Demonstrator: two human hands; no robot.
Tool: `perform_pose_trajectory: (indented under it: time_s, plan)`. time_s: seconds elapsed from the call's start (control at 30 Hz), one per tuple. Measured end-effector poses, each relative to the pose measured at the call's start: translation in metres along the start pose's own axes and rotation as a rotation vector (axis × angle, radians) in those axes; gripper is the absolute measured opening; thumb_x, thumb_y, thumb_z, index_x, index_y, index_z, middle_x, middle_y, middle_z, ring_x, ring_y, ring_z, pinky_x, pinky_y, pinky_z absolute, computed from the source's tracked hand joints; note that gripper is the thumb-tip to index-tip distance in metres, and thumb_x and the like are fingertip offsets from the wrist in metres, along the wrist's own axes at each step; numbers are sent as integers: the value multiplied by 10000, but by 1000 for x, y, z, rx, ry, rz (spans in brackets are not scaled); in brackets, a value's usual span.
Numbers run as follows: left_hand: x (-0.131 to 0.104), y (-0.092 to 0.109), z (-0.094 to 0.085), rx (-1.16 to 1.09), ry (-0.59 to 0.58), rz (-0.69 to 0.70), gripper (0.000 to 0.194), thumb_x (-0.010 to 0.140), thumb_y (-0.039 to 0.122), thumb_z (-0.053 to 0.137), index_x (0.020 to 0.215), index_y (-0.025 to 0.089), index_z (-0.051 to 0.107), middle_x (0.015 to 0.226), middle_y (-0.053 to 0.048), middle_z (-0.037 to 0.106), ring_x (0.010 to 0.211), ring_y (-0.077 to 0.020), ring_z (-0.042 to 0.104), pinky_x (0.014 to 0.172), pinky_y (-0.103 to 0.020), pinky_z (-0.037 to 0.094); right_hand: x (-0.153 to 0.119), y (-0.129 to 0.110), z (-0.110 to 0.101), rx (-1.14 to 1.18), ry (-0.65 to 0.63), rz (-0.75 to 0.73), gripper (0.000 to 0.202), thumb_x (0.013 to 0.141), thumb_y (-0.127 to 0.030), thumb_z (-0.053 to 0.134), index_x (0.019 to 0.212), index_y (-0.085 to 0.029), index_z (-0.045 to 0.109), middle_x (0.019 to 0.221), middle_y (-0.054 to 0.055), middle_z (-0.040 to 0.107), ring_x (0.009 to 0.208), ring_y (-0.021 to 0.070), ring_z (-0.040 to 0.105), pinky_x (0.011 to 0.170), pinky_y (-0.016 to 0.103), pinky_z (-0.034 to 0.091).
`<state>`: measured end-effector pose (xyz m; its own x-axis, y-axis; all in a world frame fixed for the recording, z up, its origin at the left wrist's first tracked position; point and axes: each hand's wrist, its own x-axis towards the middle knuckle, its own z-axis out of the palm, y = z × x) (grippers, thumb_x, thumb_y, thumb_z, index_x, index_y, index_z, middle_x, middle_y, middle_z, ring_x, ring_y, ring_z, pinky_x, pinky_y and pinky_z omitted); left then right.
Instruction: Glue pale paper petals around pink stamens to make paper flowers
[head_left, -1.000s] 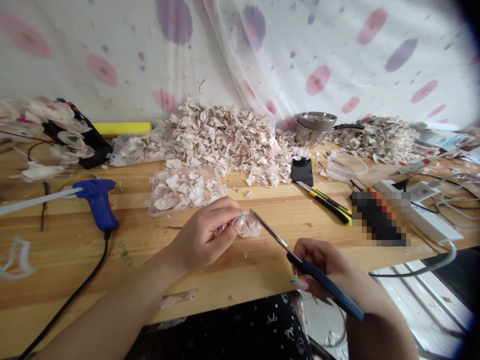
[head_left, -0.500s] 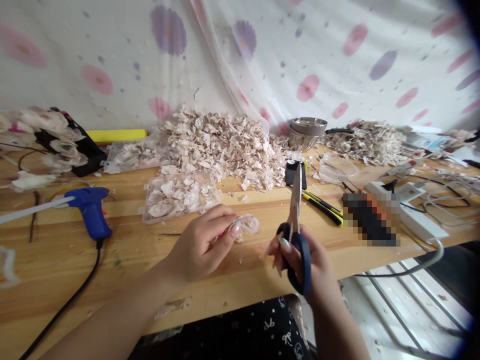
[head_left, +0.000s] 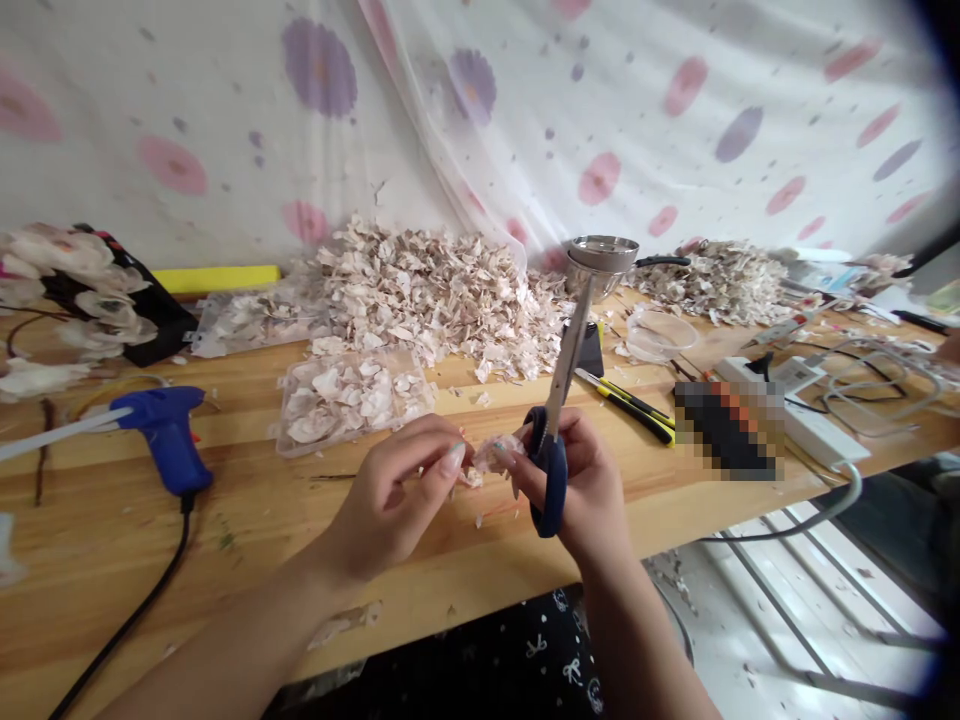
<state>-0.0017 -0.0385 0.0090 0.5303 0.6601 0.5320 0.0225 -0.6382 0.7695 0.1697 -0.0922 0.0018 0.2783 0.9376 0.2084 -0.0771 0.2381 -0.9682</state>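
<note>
Blue-handled scissors (head_left: 553,440) rest in my right hand (head_left: 585,485), with the blades pointing up and away. The fingertips of that hand also touch a pale, crumpled petal piece (head_left: 496,453). Just left of it is my left hand (head_left: 405,490), its thumb and forefinger pinched together near the same piece; whatever they hold is too small to make out. Beyond my hands, a clear plastic box (head_left: 281,425) holds pale petals (head_left: 352,392). Behind that lies a large heap of dry petals (head_left: 427,290).
A blue glue gun (head_left: 174,440) with a black cable lies at the left. Yellow-black cutters (head_left: 630,408), a metal pot (head_left: 602,255), a clear lid (head_left: 660,335) and a white power strip (head_left: 825,430) are at the right. White flowers (head_left: 67,260) stand far left.
My right hand has moved left with the scissors, and its fingertips now touch the petal piece beside my left hand. The whole view has shifted slightly.
</note>
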Motion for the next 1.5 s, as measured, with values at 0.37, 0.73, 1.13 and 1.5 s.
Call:
perform_pose_trajectory:
  time_s: [0.37, 0.73, 1.13, 1.5]
  plan:
    - [4, 3, 0, -87, -245, -254, 188, 868, 224, 502, 718, 176, 605, 765, -38, 617, 735, -184, 587, 688, -330, 454, 9, -5, -14, -239, -203, -147, 263, 736, -185, 771, 850, -200, 535, 750, -14, 622, 687, 136, 597, 605, 268, 446]
    - [2, -3, -4, -53, 8, -59, 240, 918, 152, 486, 734, 198, 633, 758, -9, 551, 733, -148, 553, 635, -277, 446, -18, 27, 6, 376, 127, -81, 267, 822, -458, 684, 887, -241, 544, 711, -25, 515, 597, 124, 491, 566, 268, 431]
    - [-4, -2, -5, 267, 410, 178, 159, 880, 104, 536, 868, 220, 643, 874, -31, 582, 889, -214, 581, 751, -376, 502, -61, 47, 32, 470, -352, 232, 447, 749, -593, 703, 991, -230, 607, 785, 17, 518, 591, 121, 415, 523, 254, 349]
    - [-5, 1, -5, 386, 366, 236, 132, 858, 83, 552, 848, 201, 610, 938, -40, 556, 866, -183, 552, 648, -308, 486, -63, 30, 44, 415, -223, 323, 393, 721, -540, 764, 839, -201, 602, 700, -24, 509, 574, 85, 385, 509, 214, 320]
